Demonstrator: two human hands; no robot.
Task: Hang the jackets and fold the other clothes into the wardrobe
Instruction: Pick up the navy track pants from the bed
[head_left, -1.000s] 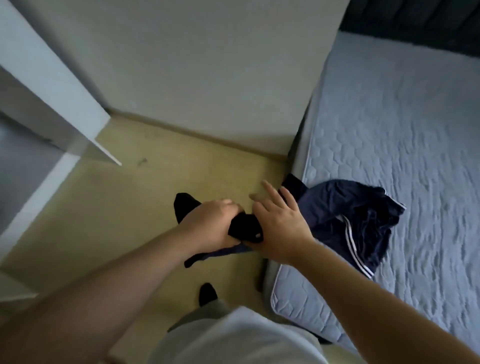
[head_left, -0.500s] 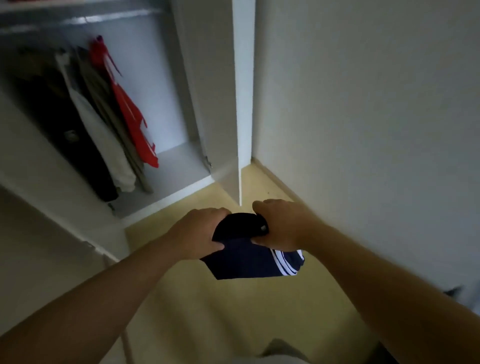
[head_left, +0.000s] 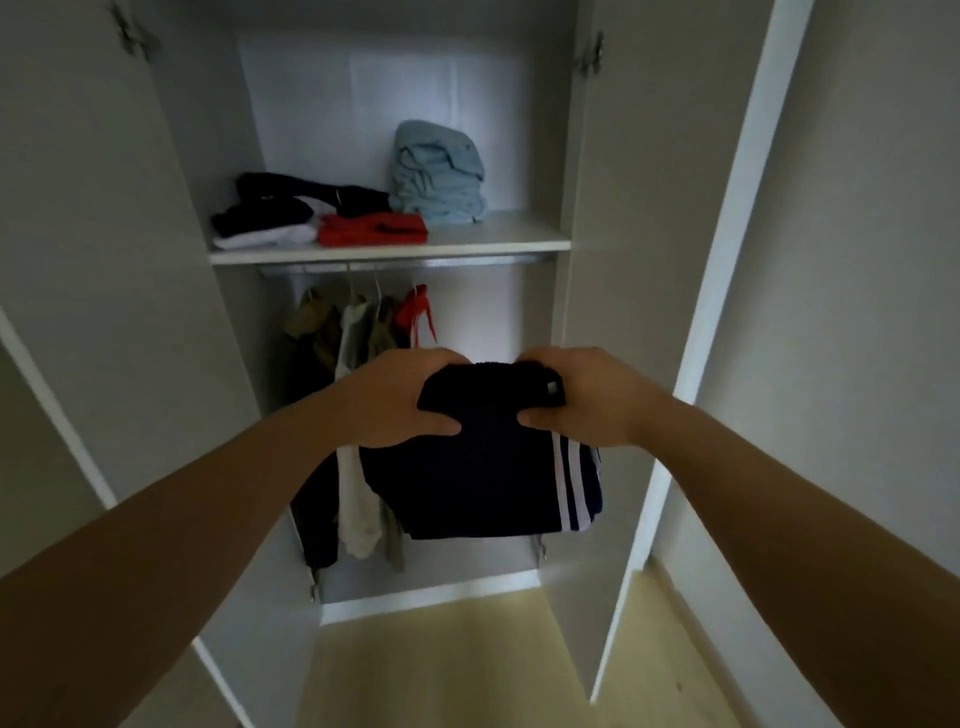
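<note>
An open wardrobe is standing ahead, folded clothes lying on its shelf. The left hand and right hand are gripping a folded navy garment in front of the hanging jackets.

Free shelf room beside blue stack

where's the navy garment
The navy garment is centre of the head view, gripped by left hand and right hand, before the hanging jackets, below the shelf.

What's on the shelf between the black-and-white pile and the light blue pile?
In the head view, a folded red garment lies there, with a dark garment stretching behind it.
</note>
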